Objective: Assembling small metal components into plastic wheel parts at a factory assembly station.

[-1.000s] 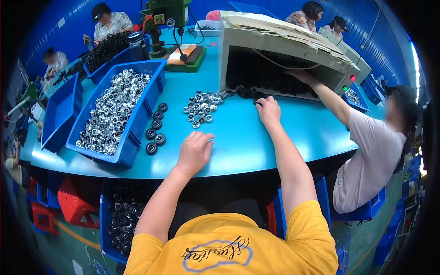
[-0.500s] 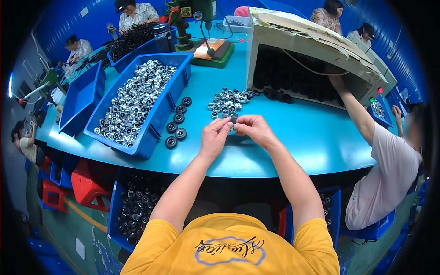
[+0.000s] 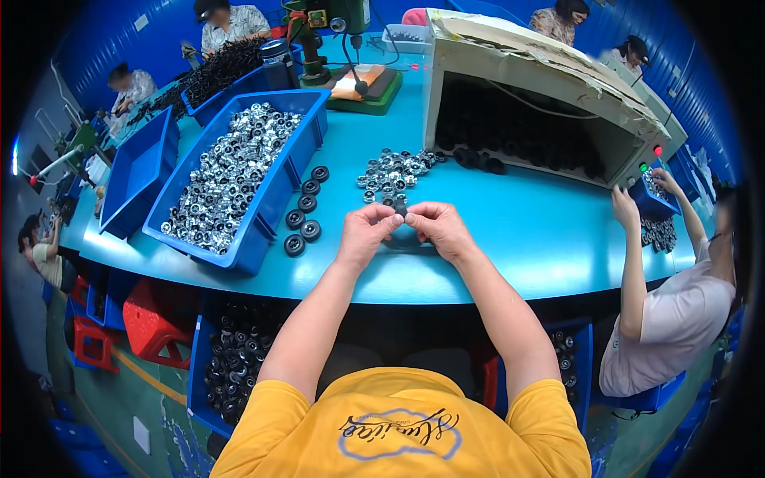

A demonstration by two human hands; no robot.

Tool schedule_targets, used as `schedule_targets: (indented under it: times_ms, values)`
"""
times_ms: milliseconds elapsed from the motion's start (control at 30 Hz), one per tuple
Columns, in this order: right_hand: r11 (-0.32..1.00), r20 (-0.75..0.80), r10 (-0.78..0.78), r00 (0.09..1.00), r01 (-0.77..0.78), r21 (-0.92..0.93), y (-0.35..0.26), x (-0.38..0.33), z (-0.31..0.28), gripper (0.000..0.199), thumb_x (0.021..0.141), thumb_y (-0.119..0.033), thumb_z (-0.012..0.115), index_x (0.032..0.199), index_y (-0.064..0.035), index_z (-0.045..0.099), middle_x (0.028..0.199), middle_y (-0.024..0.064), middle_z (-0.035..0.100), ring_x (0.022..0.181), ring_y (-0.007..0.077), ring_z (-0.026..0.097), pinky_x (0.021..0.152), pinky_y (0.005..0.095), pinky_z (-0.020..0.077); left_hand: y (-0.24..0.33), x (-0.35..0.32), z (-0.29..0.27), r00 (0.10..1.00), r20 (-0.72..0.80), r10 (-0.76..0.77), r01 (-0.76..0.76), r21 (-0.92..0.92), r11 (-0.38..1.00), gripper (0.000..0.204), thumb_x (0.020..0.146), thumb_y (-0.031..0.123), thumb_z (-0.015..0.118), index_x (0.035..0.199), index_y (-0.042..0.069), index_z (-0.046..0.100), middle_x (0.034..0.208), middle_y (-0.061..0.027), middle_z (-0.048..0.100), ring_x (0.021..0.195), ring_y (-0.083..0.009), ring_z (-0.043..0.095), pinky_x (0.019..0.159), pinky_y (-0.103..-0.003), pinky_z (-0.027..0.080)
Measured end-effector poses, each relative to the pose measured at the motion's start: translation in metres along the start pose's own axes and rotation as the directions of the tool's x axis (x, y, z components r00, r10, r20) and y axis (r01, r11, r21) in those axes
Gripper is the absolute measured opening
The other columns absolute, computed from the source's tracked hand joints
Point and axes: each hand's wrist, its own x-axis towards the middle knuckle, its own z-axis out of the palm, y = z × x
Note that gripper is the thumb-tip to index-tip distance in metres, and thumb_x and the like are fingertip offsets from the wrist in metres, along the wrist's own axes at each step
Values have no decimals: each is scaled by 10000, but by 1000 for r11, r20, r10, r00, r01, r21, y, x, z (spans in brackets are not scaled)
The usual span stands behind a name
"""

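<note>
My left hand (image 3: 366, 237) and my right hand (image 3: 441, 229) meet over the near part of the table, thumbs and fingertips closed round a small black wheel (image 3: 400, 206). Fingers partly cover it. Just beyond them lies a loose heap of silver wheel hubs (image 3: 392, 169) with dark centres. Left of my hands, several black wheels (image 3: 310, 230) lie flat in a rough line beside a large blue bin (image 3: 275, 215), which is heaped with more silver hubs (image 3: 231, 179).
An open-fronted pale box (image 3: 433, 95) with black tyres (image 3: 482, 162) inside and at its mouth stands far right. A co-worker (image 3: 669, 319) sits at right. Behind are an empty-looking blue bin (image 3: 139, 179) and a green drill press (image 3: 315, 68). Bins of wheels (image 3: 237, 358) sit below the table edge.
The co-worker at right has drawn an arm out of the pale box; both their hands are now by its right corner. My hands keep the black wheel pinched, barely shifted.
</note>
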Motion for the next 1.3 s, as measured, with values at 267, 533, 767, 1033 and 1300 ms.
schedule_targets:
  times_ms: [267,533,767,1033,1300]
  values:
    - [999,45,-40,998,41,-16,-2,-2,4,232,916,-242,820,979,-34,740,809,-16,678,659,68,549,588,225,444,-1,-3,0,995,92,-42,54,-132,990,186,954,215,781,998,52,701,875,7,673,747,-90,607,668,-247,510]
    - [997,48,-60,997,63,-50,1,0,9,219,924,-236,813,974,-39,733,805,-15,675,637,63,543,564,221,433,-7,-3,-1,997,72,25,-19,-80,997,172,1007,201,708,1048,37,678,981,-10,630,806,-111,623,725,-273,536]
    - [996,29,34,999,-36,86,2,0,8,222,923,-236,816,983,-42,726,805,-16,671,635,60,541,569,216,442,-2,-4,1,985,47,163,-167,93,982,96,955,65,729,946,-25,695,1046,-50,589,923,-146,640,761,-291,610]
    - [979,72,-154,985,162,-125,1,1,0,133,879,-147,833,929,-66,740,820,-19,641,691,74,571,616,231,452,-1,-5,0,994,107,2,10,-112,994,156,963,118,744,966,-33,704,1060,-59,633,913,-150,665,778,-307,619]
    - [833,51,-390,919,376,-405,-5,-6,13,142,805,-102,865,827,-36,741,827,-3,617,717,77,583,649,262,477,-6,-5,-7,995,85,-46,62,-193,979,205,960,174,768,1054,5,700,937,-52,716,832,-144,690,797,-308,588]
